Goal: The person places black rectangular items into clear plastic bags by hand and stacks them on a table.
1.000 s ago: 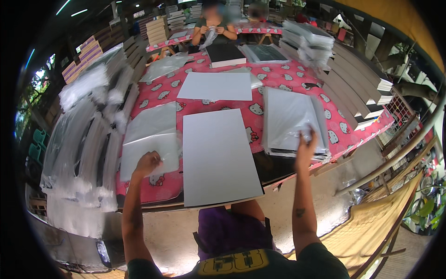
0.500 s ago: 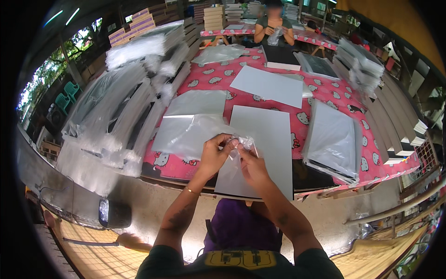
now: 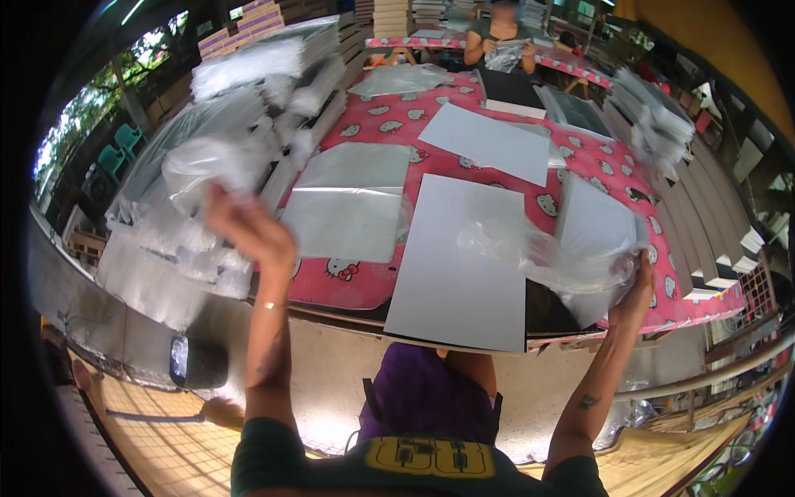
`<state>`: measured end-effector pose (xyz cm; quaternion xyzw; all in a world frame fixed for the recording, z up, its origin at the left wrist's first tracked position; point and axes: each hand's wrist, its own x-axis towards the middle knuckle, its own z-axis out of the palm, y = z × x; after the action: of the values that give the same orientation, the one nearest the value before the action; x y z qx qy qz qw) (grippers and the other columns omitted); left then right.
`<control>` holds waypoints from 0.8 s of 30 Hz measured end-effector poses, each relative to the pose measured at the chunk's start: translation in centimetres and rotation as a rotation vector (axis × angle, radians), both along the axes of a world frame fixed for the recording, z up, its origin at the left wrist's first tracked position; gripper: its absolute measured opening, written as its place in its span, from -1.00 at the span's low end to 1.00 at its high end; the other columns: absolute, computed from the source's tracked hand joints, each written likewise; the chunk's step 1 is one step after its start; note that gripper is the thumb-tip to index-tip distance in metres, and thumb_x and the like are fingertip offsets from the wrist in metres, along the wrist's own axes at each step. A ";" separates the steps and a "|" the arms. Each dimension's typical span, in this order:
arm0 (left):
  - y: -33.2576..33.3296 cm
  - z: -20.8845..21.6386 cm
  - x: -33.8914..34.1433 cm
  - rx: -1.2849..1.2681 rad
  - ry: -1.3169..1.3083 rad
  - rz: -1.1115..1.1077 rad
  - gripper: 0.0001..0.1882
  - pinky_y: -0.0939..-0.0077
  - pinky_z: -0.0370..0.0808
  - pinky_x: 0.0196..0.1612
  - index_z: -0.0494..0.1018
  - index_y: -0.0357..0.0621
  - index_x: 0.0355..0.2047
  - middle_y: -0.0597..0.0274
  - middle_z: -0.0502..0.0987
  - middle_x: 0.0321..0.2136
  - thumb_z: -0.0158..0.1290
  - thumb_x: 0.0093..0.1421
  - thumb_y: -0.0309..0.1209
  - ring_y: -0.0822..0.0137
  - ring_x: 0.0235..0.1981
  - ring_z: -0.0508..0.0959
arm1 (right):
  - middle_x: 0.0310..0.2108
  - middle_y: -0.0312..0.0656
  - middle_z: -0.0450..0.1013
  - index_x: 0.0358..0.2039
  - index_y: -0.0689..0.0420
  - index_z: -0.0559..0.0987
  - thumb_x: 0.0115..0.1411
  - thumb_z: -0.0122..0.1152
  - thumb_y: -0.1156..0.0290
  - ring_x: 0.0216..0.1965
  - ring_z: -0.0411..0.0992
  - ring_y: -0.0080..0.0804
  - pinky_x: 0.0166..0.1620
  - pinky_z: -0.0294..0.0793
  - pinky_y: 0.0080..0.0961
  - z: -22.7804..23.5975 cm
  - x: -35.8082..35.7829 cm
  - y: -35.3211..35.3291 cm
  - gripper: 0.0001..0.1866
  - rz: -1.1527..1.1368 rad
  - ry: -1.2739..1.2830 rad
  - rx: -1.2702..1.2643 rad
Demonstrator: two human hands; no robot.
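Note:
My left hand is raised over the left table edge, smeared by motion. Its fingers look closed on a blurred piece of clear plastic film, in front of the wrapped stacks. Out to the right, my right hand grips a clear plastic bag. The bag trails leftward in the air, over a white rectangular board and a plastic-wrapped white slab. The board lies before me with a dark edge along its bottom. Left of it, flat clear plastic bags rest on the pink patterned tablecloth.
Stacks of plastic-wrapped slabs rise at the left. Another white sheet and a thick black slab lie farther back. Across the table, a person handles clear plastic. Long stacked slabs line the right side.
My hands were together over the board, pinching crumpled clear plastic. Now they are wide apart: the left has swung left and up, the right has moved right with the bag.

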<state>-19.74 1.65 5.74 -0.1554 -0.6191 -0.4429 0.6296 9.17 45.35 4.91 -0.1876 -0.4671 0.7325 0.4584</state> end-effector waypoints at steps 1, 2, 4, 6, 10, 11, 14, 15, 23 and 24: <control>-0.7 -2.3 -1.3 -0.320 -0.271 0.006 -0.72 0.18 0.48 -0.18 0.34 -0.25 -0.22 0.06 0.49 -0.25 0.06 0.12 -0.36 0.05 -0.34 0.54 | -0.34 -0.31 0.51 -0.24 0.17 0.57 0.26 0.06 0.27 -0.32 0.42 -0.57 -0.21 0.38 -0.57 1.3 -1.1 -2.4 -0.75 -0.021 -0.050 0.158; -1.6 -4.6 -2.5 -0.669 -0.504 0.005 -0.74 0.13 0.46 -0.12 0.40 -0.22 -0.21 0.07 0.52 -0.24 0.04 0.13 -0.35 0.04 -0.28 0.54 | -0.31 -0.31 0.52 -0.24 0.20 0.59 0.25 0.09 0.30 -0.30 0.42 -0.59 -0.20 0.38 -0.59 1.6 -2.2 -4.3 -0.76 -0.035 -0.095 0.312; -2.0 -6.3 -3.3 -1.605 -1.259 -0.296 -0.72 0.17 0.44 -0.08 0.51 -0.14 -0.16 0.03 0.55 -0.20 0.00 0.16 -0.31 0.03 -0.13 0.53 | -0.34 -0.34 0.51 -0.21 0.25 0.57 0.21 0.15 0.36 -0.29 0.36 -0.70 -0.18 0.35 -0.62 1.6 -3.9 -8.1 -0.77 0.125 -0.153 0.451; 3.2 -7.4 0.8 -1.062 -0.755 -0.310 -0.65 0.29 0.49 -0.13 0.52 -0.22 -0.18 -0.04 0.56 -0.20 0.09 0.14 -0.22 -0.02 -0.19 0.55 | -0.44 -0.39 0.46 -0.24 0.25 0.56 0.21 0.16 0.38 -0.45 0.33 -0.70 -0.36 0.34 -0.65 -1.9 -5.4 -11.1 -0.80 0.383 -0.199 0.262; 10.9 -3.8 11.4 -0.363 -1.024 -1.315 -0.74 0.62 0.39 -0.33 0.52 -0.30 -0.28 0.39 0.50 -0.45 0.08 0.24 -0.30 0.60 -0.41 0.40 | -0.48 -0.36 0.46 -0.33 0.22 0.56 0.18 0.22 0.41 -0.46 0.35 -0.67 -0.35 0.36 -0.62 -4.0 -8.6 -17.2 -0.86 0.698 -0.096 0.150; 11.2 -3.7 12.2 -0.328 -1.005 -1.262 -0.76 0.66 0.36 -0.35 0.51 -0.30 -0.32 0.41 0.48 -0.48 0.08 0.24 -0.32 0.62 -0.43 0.37 | -0.48 -0.35 0.46 -0.35 0.22 0.56 0.17 0.23 0.43 -0.45 0.36 -0.67 -0.34 0.36 -0.62 -4.1 -8.9 -18.0 -0.88 0.647 -0.093 0.168; 10.6 -4.1 12.3 -0.228 -0.951 -1.144 -0.78 0.66 0.29 -0.48 0.48 -0.31 -0.41 0.41 0.41 -0.62 0.07 0.25 -0.35 0.62 -0.54 0.30 | -0.45 -0.30 0.50 -0.43 0.19 0.52 0.14 0.25 0.51 -0.37 0.41 -0.61 -0.29 0.39 -0.58 -4.6 -8.8 -18.5 -0.93 0.600 -0.060 0.150; 10.3 -4.2 12.3 -0.226 -0.939 -1.123 -0.77 0.61 0.28 -0.52 0.48 -0.32 -0.40 0.36 0.40 -0.66 0.06 0.25 -0.35 0.58 -0.60 0.29 | -0.44 -0.29 0.50 -0.44 0.19 0.50 0.15 0.24 0.51 -0.35 0.42 -0.59 -0.25 0.42 -0.56 -4.7 -8.6 -18.5 -0.91 0.619 -0.018 0.123; 8.2 -2.7 9.8 -0.177 -0.840 -0.560 -0.92 0.46 0.41 -0.50 0.44 -0.35 -0.40 0.03 0.48 -0.55 -0.02 0.19 -0.57 0.26 -0.64 0.47 | -0.22 -0.26 0.46 -0.11 0.12 0.35 0.18 0.19 0.48 -0.16 0.47 -0.44 0.06 0.42 -0.27 -3.4 -6.2 -17.3 -0.71 0.790 0.419 -0.289; 8.2 -2.9 10.4 -0.289 -0.654 -0.599 -0.94 0.44 0.43 -0.46 0.45 -0.34 -0.38 0.01 0.46 -0.48 -0.01 0.15 -0.60 0.24 -0.59 0.48 | -0.24 -0.27 0.45 -0.05 0.11 0.33 0.18 0.19 0.48 -0.18 0.46 -0.46 0.03 0.44 -0.31 -3.5 -6.3 -17.5 -0.66 0.810 0.286 -0.303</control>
<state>-9.30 9.89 2.81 -0.2657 -0.7683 -0.5402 0.2174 2.90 27.85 1.36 0.0484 -0.3223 0.9314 0.1621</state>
